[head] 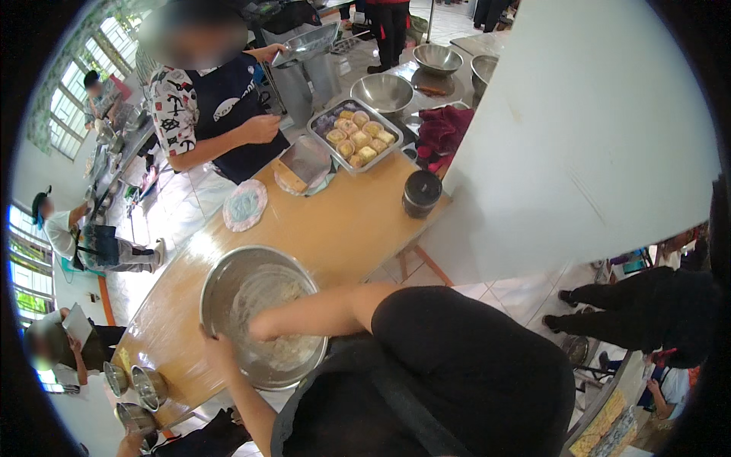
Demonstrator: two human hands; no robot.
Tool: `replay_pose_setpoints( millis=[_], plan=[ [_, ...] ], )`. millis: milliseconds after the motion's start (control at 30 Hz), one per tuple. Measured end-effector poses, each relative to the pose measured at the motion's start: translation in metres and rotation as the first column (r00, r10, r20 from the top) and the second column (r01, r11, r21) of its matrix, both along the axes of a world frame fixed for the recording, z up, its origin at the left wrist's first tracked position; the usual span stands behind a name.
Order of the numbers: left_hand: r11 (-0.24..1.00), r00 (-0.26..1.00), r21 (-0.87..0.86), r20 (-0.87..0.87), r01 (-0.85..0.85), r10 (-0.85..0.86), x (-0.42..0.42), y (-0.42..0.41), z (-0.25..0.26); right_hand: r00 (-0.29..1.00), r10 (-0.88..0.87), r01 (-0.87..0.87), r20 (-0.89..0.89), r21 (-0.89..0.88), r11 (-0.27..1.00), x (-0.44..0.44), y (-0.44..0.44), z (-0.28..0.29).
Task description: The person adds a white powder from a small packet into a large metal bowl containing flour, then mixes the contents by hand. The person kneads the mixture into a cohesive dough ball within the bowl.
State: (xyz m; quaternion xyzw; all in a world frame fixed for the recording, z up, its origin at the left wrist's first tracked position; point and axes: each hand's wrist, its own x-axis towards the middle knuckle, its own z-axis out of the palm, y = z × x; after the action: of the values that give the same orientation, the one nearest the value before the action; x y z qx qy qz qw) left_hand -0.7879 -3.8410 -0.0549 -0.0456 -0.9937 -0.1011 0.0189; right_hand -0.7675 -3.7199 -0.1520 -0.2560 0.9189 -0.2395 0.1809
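Note:
A large stainless steel mixing bowl (220, 280) stands on the wooden table just before me. Pale, crumbly dough or flour mixture (285, 351) lies in its bottom and smears its wall. My right hand (265, 325) reaches down into the bowl at the mixture; it is blurred, and its fingers are hidden. At the bowl's near left rim is my left hand (218, 348), its fingers hooked over the metal edge.
Across the table (342, 228), a co-worker (223, 114) holds a metal pan (308, 43). Near them are a tray of small cakes (357, 137), a metal scraper (305, 163), a round cloth (245, 205) and a dark-lidded jar (422, 194). Small metal bowls (149, 388) stand at the left end.

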Motion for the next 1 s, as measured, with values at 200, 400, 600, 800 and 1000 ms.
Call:
replay_pose_setpoints(
  millis=[200,400,600,800,1000],
  plan=[
    [0.999,1.0,0.033,-0.009,0.003,-0.002,-0.028,-0.008,-0.017,0.978,-0.205,0.203,-0.032,-0.04,0.978,0.023,0.051,0.107],
    [1.0,0.999,-0.007,0.038,-0.018,0.018,-0.012,0.011,-0.002,0.996,-0.093,0.093,0.004,0.068,0.993,0.027,0.069,0.108],
    [1.0,1.0,-0.011,0.021,0.001,-0.001,-0.014,0.007,-0.004,0.996,-0.073,0.071,0.055,0.028,0.997,0.029,0.054,0.097],
    [1.0,0.999,0.026,-0.035,-0.009,0.009,-0.021,0.01,-0.012,1.0,-0.009,0.011,0.019,-0.146,0.989,0.01,0.043,0.068],
    [0.996,0.993,0.069,-0.107,0.048,-0.04,-0.019,0.005,-0.015,0.981,0.021,-0.058,-0.192,-0.188,0.98,0.005,0.042,0.064]
  ],
)
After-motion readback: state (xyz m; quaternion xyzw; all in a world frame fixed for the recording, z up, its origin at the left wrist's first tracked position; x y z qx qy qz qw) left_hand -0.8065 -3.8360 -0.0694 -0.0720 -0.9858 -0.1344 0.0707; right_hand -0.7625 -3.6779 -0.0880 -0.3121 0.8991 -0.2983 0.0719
